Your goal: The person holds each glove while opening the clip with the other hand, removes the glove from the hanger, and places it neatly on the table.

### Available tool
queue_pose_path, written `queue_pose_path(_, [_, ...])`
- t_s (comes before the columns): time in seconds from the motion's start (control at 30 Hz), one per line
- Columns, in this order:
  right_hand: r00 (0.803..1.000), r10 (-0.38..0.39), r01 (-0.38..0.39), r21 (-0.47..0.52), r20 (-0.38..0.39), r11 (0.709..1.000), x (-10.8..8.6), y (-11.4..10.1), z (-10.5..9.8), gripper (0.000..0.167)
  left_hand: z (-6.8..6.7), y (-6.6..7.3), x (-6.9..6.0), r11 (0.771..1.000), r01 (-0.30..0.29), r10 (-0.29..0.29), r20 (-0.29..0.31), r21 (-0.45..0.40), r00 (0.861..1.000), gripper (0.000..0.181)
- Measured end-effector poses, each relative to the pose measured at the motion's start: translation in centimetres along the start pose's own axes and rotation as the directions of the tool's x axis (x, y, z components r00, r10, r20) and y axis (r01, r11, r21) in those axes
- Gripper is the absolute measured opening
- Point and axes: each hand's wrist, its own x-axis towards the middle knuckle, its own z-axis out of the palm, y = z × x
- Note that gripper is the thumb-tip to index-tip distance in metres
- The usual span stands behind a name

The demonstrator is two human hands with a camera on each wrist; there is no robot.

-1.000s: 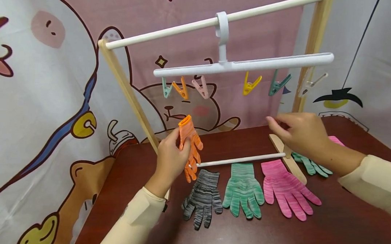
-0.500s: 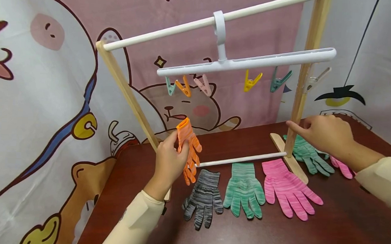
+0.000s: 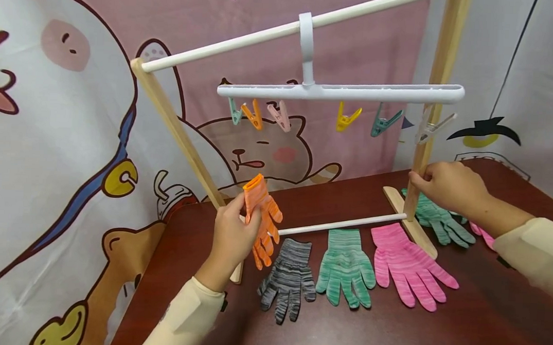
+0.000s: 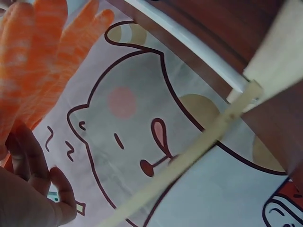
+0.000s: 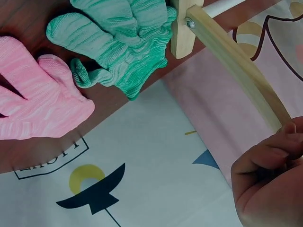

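Note:
An orange glove [image 3: 261, 218] hangs from my left hand [image 3: 232, 237], which pinches it near the cuff; its fingers point down. The same glove [image 4: 33, 56] fills the upper left of the left wrist view. My right hand [image 3: 454, 188] grips the right wooden post [image 3: 418, 168] of a rack, thumb on the near side. In the right wrist view, curled fingers meet that post [image 5: 241, 66]. On the rack's top rod [image 3: 226, 44] hangs a white hanger [image 3: 340, 91] with several coloured clips, among them a yellow clip [image 3: 346, 119].
A grey glove [image 3: 290, 281], a green glove [image 3: 346, 268] and a pink glove [image 3: 411, 266] lie in a row on the dark table [image 3: 343, 340]. Behind the right post, another green glove [image 3: 441, 221] overlaps a pink one [image 5: 38, 94]. A low white rod [image 3: 343, 226] joins the rack's feet.
My right hand has moved right and lower, onto the wooden post. The hanger has swung. My left hand, holding the orange glove, has dropped slightly and shifted left.

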Motion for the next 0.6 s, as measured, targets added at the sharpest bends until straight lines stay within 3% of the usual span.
queue_pose_path(0.2, [1.000, 0.001, -0.001, -0.026, 0.022, 1.000, 0.1, 0.0, -0.1, 0.055, -1.3, -1.0, -1.1, 0.983, 0.138, -0.130, 0.072, -0.123, 0.989, 0.019])
queue_pose_path(0.43, [0.999, 0.008, -0.006, -0.039, 0.050, 0.999, 0.1, -0.4, -0.3, 0.056, -4.1, -2.8, -2.0, 0.893, 0.332, -0.284, 0.192, -0.304, 0.939, 0.028])
queue_pose_path(0.6, [0.999, 0.018, -0.017, -0.035, 0.048, 0.999, -0.1, -0.3, -0.2, 0.058, -5.9, -4.1, -2.3, 0.843, 0.440, -0.392, 0.207, -0.309, 0.896, 0.033])
